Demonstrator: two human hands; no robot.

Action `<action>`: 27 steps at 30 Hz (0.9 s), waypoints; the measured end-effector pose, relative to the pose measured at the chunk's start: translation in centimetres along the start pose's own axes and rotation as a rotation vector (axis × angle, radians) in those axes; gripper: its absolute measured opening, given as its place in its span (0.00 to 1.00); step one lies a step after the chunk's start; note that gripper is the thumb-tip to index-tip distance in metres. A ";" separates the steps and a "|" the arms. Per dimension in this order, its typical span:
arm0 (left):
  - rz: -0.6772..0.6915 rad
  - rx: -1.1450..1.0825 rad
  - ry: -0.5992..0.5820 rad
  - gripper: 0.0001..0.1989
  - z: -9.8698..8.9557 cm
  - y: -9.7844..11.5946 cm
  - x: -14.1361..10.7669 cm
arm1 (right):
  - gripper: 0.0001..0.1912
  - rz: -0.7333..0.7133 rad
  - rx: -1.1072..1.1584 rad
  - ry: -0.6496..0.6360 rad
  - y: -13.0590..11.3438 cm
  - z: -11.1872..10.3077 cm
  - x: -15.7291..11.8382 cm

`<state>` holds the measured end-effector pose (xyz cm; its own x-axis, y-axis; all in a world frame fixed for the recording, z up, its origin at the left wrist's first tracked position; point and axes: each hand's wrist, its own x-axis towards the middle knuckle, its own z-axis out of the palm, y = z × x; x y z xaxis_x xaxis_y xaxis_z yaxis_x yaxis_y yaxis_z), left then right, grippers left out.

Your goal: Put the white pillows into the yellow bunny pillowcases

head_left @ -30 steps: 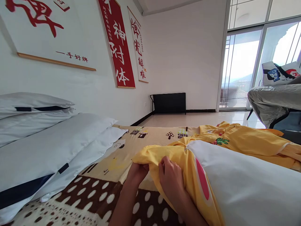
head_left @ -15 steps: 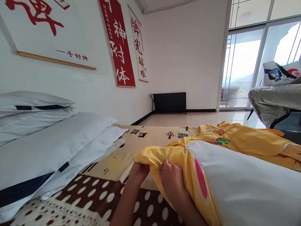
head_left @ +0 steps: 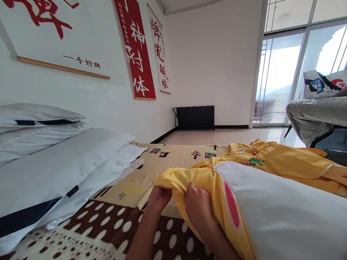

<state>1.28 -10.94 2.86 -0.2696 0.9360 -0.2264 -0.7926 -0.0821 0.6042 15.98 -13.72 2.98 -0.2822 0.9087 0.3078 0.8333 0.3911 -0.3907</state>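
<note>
The yellow cloth (head_left: 184, 177) is bunched up near the middle of the blanket (head_left: 179, 236), its raised corner pointing left and its folds running down toward the blanket's near edge. The right hand (head_left: 199, 204) is clenched on the folds; one second ago its fingers stood looser and a little higher, while half a second ago it was already closed like this. The left hand (head_left: 160, 198) is curled in under the raised corner, gripping the cloth from below, its fingertips hidden by the fabric; its place has hardly changed. The cloth's outline is nearly the same too.

Right against the cloth, along a border with a pink oval (head_left: 232, 204), a white padded piece (head_left: 287, 209) spreads over the blanket's right side. The gathered fabric hides where its left end lies. Beyond it, toward the far right corner, sits a crumpled yellow bundle (head_left: 284, 159) with a green leafy print; it meets the cloth in folds, so I cannot tell whether the two are one piece.

Along the blanket's left edge lie large white pillows (head_left: 81, 155) with navy bands, more piled behind, well apart from the hands. Past the far edge, a black panel (head_left: 195, 117) leans near the wall. Farther right stands a plastic-covered table (head_left: 318, 108) bearing a printed white box or bag (head_left: 322, 86). Hanging scrolls (head_left: 135, 54) line the left wall.
</note>
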 end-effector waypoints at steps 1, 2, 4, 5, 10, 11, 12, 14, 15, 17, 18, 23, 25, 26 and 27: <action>0.001 0.001 0.002 0.14 0.0 0.0 0.0 | 0.09 0.003 0.006 -0.004 0.0 0.0 0.0; 0.003 0.003 0.003 0.14 0.0 0.0 0.0 | 0.09 0.007 0.012 -0.008 0.0 -0.1 0.0; 0.007 0.004 0.002 0.14 0.0 0.0 0.0 | 0.08 0.008 0.022 -0.015 0.0 -0.1 0.0; 0.009 0.005 0.000 0.13 0.0 0.0 0.0 | 0.08 0.006 0.027 -0.016 0.0 -0.1 0.0; 0.013 0.008 -0.003 0.11 -0.1 0.1 0.1 | 0.08 0.002 0.048 -0.026 0.0 -0.3 0.0; 0.012 0.008 -0.003 0.11 -0.1 0.1 0.0 | 0.08 0.004 0.048 -0.027 0.0 -0.3 -0.1; 0.012 0.007 -0.004 0.12 -0.1 0.1 0.0 | 0.09 0.006 0.047 -0.028 0.0 -0.3 -0.1; 0.010 0.004 -0.008 0.12 -0.2 0.1 0.0 | 0.09 0.011 0.044 -0.030 0.0 -0.3 -0.1; 0.009 0.002 -0.010 0.12 -0.3 0.1 0.1 | 0.09 0.012 0.045 -0.031 0.0 -0.3 -0.1; 0.004 0.001 -0.015 0.12 -0.4 0.1 0.2 | 0.08 0.009 0.046 -0.027 0.0 -0.3 -0.1; 0.001 0.000 -0.017 0.12 -0.4 0.1 0.2 | 0.08 0.007 0.048 -0.025 0.0 -0.3 -0.1; -0.002 -0.004 -0.027 0.12 -0.6 0.1 0.4 | 0.09 0.019 0.052 -0.031 -0.1 -0.6 -0.1; 0.000 -0.006 -0.029 0.11 -0.6 0.1 0.4 | 0.09 0.023 0.057 -0.037 -0.1 -0.7 -0.1; 0.002 -0.006 -0.029 0.11 -0.6 0.1 0.3 | 0.09 0.024 0.059 -0.037 -0.1 -0.8 -0.1; 0.003 -0.006 -0.028 0.11 -0.6 0.1 0.3 | 0.09 0.022 0.060 -0.036 -0.1 -0.7 -0.1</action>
<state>0.82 -10.82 2.38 -0.2566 0.9451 -0.2025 -0.7951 -0.0872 0.6001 16.27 -13.95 3.63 -0.2819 0.9213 0.2678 0.8097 0.3782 -0.4488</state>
